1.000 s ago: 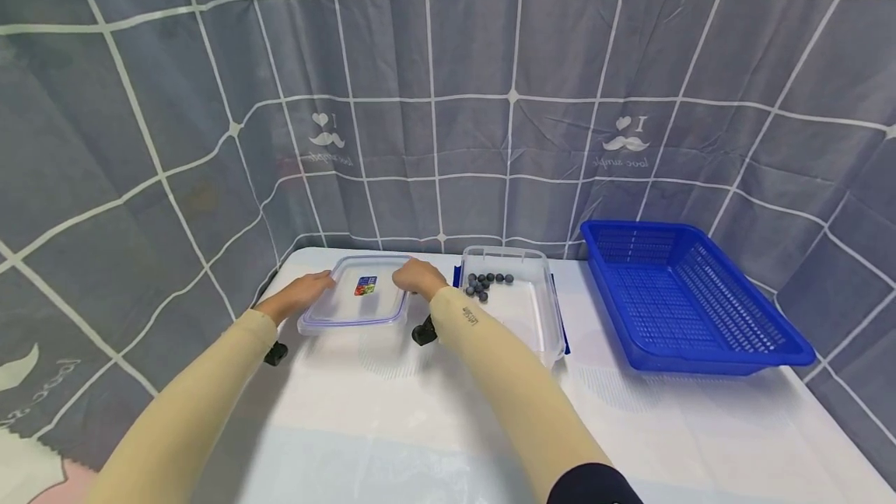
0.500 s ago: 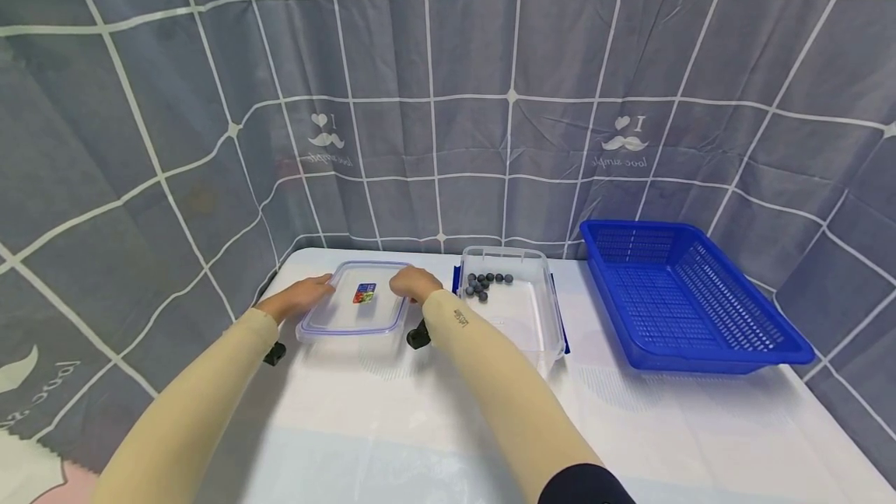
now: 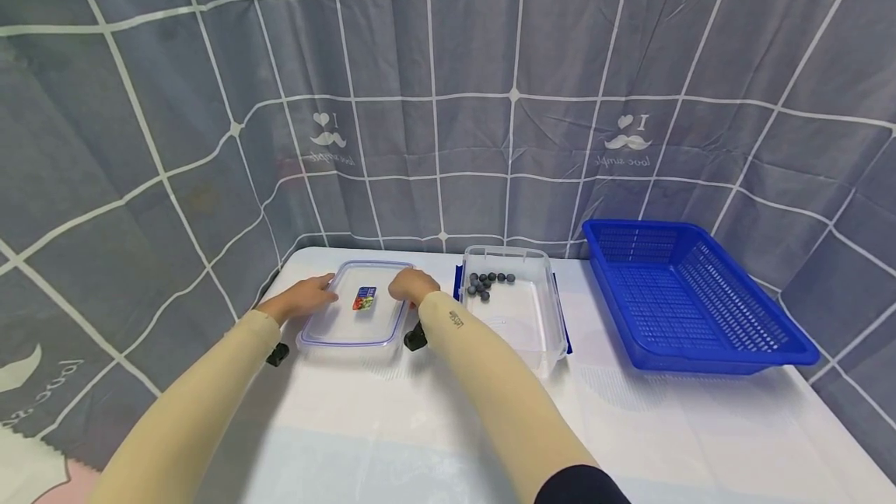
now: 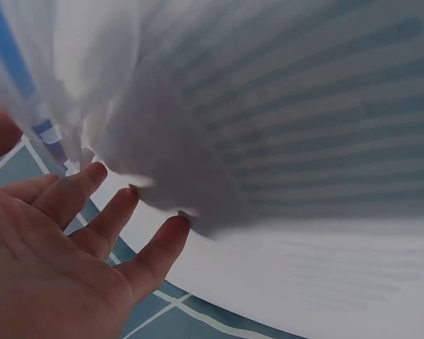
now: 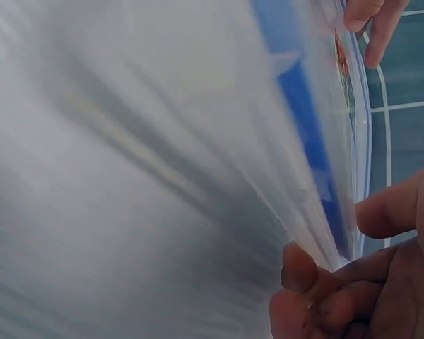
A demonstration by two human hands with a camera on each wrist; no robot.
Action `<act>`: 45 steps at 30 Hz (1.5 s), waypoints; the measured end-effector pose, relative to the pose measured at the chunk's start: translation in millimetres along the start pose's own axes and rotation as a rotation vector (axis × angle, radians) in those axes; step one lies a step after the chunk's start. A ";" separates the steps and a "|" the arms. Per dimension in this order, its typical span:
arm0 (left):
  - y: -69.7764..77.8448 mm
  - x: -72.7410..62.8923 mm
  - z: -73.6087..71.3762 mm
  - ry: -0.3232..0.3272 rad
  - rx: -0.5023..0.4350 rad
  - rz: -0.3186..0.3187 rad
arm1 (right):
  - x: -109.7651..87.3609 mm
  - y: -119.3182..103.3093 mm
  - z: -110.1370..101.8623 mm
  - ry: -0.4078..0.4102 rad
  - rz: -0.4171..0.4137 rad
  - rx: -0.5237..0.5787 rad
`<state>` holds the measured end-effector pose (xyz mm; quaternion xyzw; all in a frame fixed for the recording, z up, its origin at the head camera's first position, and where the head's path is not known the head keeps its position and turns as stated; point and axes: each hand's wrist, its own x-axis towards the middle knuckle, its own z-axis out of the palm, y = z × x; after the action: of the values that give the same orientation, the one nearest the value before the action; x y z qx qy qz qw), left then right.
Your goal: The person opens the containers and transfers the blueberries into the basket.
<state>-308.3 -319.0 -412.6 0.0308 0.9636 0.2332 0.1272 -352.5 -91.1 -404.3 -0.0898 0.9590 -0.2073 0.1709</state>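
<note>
- Nearest, the left sleeve point(image 3: 189, 403) and the right sleeve point(image 3: 497, 387) are stretching forward over the white tablecloth point(image 3: 378, 442) towards the two hands.
- The left hand point(image 3: 302, 298) is gripping the left side of a lidded container point(image 3: 357, 323): its thumb is lying at the rim, while its fingers point(image 4: 155, 254), slightly spread, are touching the wall low down.
- The right hand point(image 3: 414, 286) is holding the opposite side, its thumb resting at the rim and its fingers point(image 5: 291, 314) curling in beneath; a blue flap point(image 5: 311, 134) is showing along that side.
- So the lidded container is sitting between the hands, about equally near to both. Foreshortening is hiding which way its long axis is running; its label point(image 3: 364, 299) is facing up.
- A lidless box point(image 3: 521, 321) is standing just right of the right hand, the nearer of the two, its long axis apparently running away from the person. Dark berries point(image 3: 479, 287) are lying in its far left part.
- Well apart, farther right of the right hand, a blue basket point(image 3: 689, 309) is resting on the tablecloth.
- Beyond both hands, a grey curtain point(image 3: 476, 138) with white lines is hanging.
</note>
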 end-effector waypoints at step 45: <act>38.9 8.0 6.6 0.349 0.085 0.041 | -34.2 10.6 -45.6 0.009 -0.174 0.157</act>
<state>-314.3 -280.6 -402.2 0.0149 0.9791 0.1968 -0.0483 -338.6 -56.5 -359.8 -0.1582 0.9291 -0.2963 0.1544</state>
